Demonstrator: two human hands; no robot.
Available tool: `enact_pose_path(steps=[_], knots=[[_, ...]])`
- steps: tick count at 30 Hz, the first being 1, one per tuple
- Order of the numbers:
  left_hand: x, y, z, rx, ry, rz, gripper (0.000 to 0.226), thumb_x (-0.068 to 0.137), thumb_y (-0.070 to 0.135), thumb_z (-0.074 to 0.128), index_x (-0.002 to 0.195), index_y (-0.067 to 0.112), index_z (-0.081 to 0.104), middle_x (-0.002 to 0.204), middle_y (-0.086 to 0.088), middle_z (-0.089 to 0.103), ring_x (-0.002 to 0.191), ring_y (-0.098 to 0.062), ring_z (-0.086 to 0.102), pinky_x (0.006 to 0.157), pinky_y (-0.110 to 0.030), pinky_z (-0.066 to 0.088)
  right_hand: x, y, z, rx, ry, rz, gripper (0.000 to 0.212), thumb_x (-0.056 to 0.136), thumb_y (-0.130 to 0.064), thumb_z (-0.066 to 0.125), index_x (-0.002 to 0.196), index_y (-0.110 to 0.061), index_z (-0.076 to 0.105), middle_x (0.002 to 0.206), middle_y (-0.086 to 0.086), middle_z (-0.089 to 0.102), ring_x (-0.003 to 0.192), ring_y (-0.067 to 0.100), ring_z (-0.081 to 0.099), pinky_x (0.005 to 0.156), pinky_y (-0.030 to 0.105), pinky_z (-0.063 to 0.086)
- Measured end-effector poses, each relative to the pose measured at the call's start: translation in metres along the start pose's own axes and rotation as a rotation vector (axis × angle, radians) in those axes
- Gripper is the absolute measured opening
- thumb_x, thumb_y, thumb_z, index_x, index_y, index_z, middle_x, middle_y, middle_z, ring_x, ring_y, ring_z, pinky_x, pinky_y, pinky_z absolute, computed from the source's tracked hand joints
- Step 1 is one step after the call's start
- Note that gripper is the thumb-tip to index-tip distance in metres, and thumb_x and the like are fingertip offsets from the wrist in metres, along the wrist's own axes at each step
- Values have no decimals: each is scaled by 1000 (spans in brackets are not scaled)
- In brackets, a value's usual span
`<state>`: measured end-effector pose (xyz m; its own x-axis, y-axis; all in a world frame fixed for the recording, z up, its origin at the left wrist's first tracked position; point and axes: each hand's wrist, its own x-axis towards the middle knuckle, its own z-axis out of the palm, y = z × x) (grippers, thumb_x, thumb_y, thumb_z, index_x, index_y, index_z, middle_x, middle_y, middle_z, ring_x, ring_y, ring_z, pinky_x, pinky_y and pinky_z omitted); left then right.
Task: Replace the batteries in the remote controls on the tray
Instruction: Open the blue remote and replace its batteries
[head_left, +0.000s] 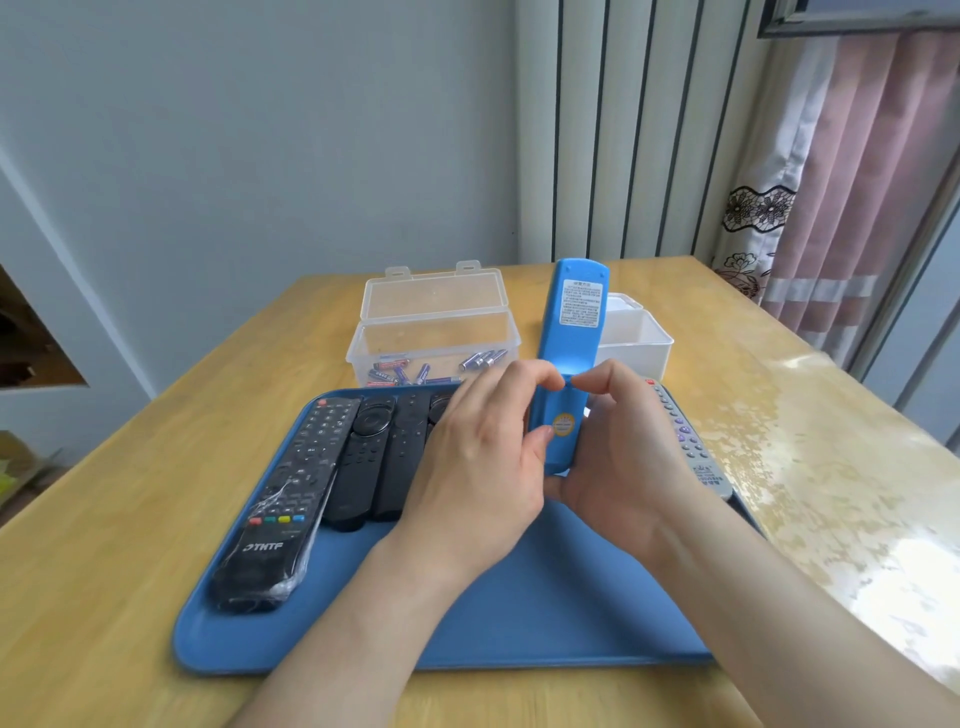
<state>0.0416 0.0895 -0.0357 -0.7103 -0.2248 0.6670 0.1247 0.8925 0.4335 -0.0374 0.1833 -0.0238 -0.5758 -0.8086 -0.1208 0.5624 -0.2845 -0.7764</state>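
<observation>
The blue remote (571, 332) is standing almost straight up between the two hands, over the back part of the blue tray (519, 613). Its long side is running up and down. Its top end is pointing up and away from the person, and its bottom end is sitting down in the hands. No hand is nearer than the other, because both are already on it.

The left hand (483, 467) is curling round the left side of the remote, and its thumb is pressing near a round yellow sticker (563, 426). The right hand (623, 467) is wrapping round the right side and the bottom. The two pointing fingers are bending in and almost meeting on a line across the remote. That line is probably the top edge of the battery cover (566, 402), so the cover looks like it is waiting to be slid or popped off.

The remote is showing its back. It is bright blue and smooth, with a white label (582, 304) full of tiny writing near the top.
</observation>
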Motion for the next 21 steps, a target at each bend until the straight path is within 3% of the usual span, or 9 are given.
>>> enact_pose_path(steps=[5, 8, 11, 16, 19, 21], knots=[[-1, -1, -2, -29, -27, -37, 41, 80, 7, 68, 112, 25, 51, 98, 15, 51, 91, -13, 52, 71, -33, 49, 1, 0, -1, -29, 34, 12, 32, 82, -22, 39, 97, -20, 66, 86, 5, 61, 74, 21, 60, 71, 34, 50], [-2, 3, -3, -3, -72, -21, 50, 78, 6, 69, 114, 33, 47, 102, 14, 53, 96, -13, 51, 74, -32, 48, 0, -2, -1, -9, 32, 42, 38, 74, -16, 36, 93, -21, 68, 87, 6, 58, 75, 23, 58, 68, 33, 50], [-2, 2, -2, 31, -99, -26, 52, 76, 10, 70, 113, 39, 46, 106, 11, 55, 99, -14, 52, 78, -36, 49, -2, -3, -1, 14, 9, 52, 40, 65, -11, 33, 86, -20, 66, 74, 3, 59, 69, 21, 58, 60, 29, 48], [-1, -5, 5, 19, -33, -135, 25, 73, 35, 69, 98, 31, 68, 116, 10, 55, 113, -14, 48, 95, -26, 40, -3, -6, 0, 41, -93, 47, 49, 64, -10, 34, 103, -15, 64, 84, 5, 61, 75, 22, 57, 67, 32, 44], [8, -7, -2, -312, 56, -382, 15, 73, 39, 72, 86, 30, 75, 115, 11, 60, 112, -12, 55, 95, -30, 43, -2, -12, -1, 117, -32, 35, 32, 79, -13, 41, 102, -11, 64, 89, 8, 64, 73, 21, 61, 70, 35, 49], [14, -7, -16, -581, 99, -496, 3, 83, 24, 72, 83, 22, 73, 91, 9, 69, 87, -7, 64, 80, -26, 49, 1, -13, -3, 125, 84, 4, 20, 88, -15, 48, 103, -9, 61, 91, 10, 59, 77, 22, 60, 64, 36, 54]])
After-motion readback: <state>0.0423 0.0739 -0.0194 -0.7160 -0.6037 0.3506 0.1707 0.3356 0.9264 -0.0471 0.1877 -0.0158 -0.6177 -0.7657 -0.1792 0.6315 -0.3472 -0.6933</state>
